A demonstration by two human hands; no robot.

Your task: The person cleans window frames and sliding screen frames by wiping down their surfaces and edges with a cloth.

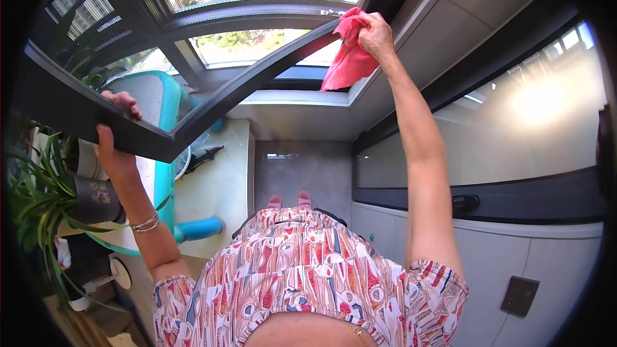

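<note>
A dark grey window frame [225,93] is held up in front of me, its lower corner toward me. My left hand [117,154] is closed round its lower left bar, thumb on the near side and fingertips on the far side. With fingers bunched, my right hand [378,37] grips a pink cloth [350,64] at the upper right end of the frame. The cloth drapes over that end and hangs down beside it, hiding the part underneath.
Barred window openings [257,45] lie beyond. On the left are a potted plant [96,196], a turquoise-rimmed thing [168,106] and a pale counter [225,186]. A glass panel with a dark handle [466,203] and grey cabinets [488,250] stand right.
</note>
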